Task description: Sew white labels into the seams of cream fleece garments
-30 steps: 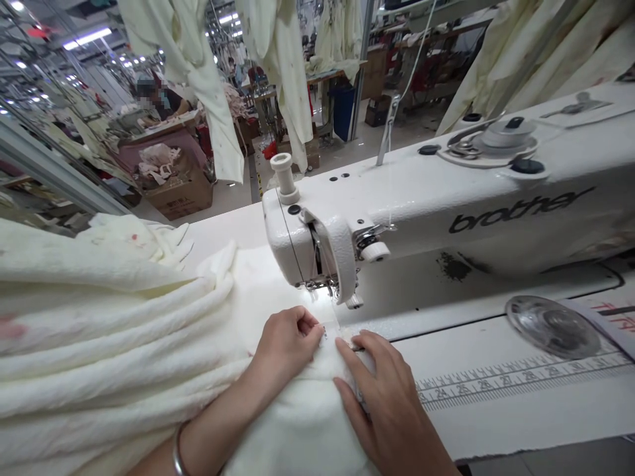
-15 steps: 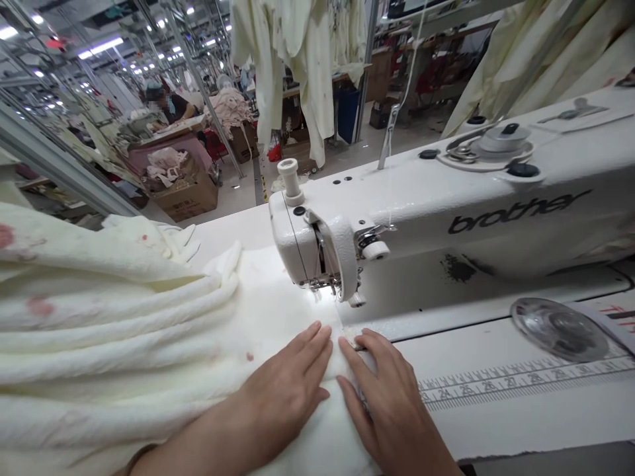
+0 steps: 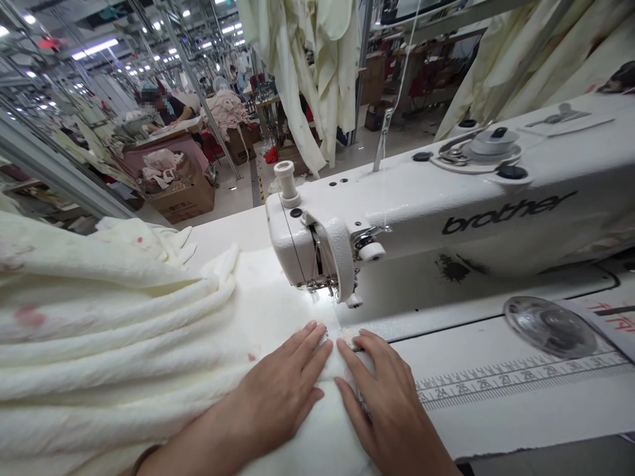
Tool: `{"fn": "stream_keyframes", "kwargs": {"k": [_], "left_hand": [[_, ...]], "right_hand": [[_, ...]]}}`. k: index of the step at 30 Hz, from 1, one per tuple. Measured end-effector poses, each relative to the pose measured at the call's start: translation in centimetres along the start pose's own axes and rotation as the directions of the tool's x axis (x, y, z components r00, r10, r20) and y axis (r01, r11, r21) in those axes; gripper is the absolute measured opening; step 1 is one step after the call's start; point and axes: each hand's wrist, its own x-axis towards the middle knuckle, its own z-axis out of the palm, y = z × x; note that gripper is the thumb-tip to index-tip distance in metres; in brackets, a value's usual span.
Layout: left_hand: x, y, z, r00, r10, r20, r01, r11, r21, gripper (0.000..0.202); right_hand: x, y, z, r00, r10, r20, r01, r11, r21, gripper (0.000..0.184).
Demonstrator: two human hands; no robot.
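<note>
1. The cream fabric (image 3: pixel 124 330) lies in thick bunched folds over the left half of the table (image 3: pixel 496 423) and carries a few faint red marks. Its flat leading part runs right, under both hands, to the needle area.
2. On the floor behind, at the left, an open cardboard box (image 3: pixel 186 198) stands. Pale cloth pieces (image 3: pixel 161 164) are heaped in it and rise above its rim.
3. The left hand (image 3: pixel 285 390) rests palm down on the flat part of the fabric. Its fingers are extended and spread flat, and they grip nothing. The fingertips point at the needle area and stop just short of it.
4. The presser foot (image 3: pixel 325 291) sits over the fabric edge under the machine lamp, directly ahead of the gap between the two hands. The glare hides whether it is lowered.
5. The right hand (image 3: pixel 384 403) also lies flat on the fabric, just beside the left hand. Its fingers are extended and closed on nothing. Its fingertips touch a small pale tab (image 3: pixel 350 339) at the right edge of the fabric.
6. The white sewing machine (image 3: pixel 446 198), marked "brother", extends right from the needle head.
7. A round metal disc (image 3: pixel 550 326) lies on the table at the right. A printed measuring scale (image 3: pixel 516 378) runs along the table from beside the right hand to the right edge.
</note>
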Motion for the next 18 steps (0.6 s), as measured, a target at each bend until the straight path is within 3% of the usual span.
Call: {"fn": "stream_keyframes", "kwargs": {"k": [9,14,18], "left_hand": [[-0.2,0.0,0.4,1.0,-0.003,-0.029,0.002,0.999,-0.033,0.053],[-0.1,0.0,0.4,1.0,-0.006,0.016,0.006,1.0,0.009,0.052],[-0.1,0.2,0.6,1.0,0.002,0.012,-0.003,0.996,0.088,0.051]], "right_hand": [[0.1,0.2,0.2,1.0,-0.003,-0.007,0.003,1.0,0.005,0.032],[-0.2,0.0,-0.2,1.0,0.007,-0.004,-0.007,1.0,-0.001,0.033],[2.3,1.5,-1.0,0.999,0.011,0.038,-0.012,0.999,0.042,0.026]]}}
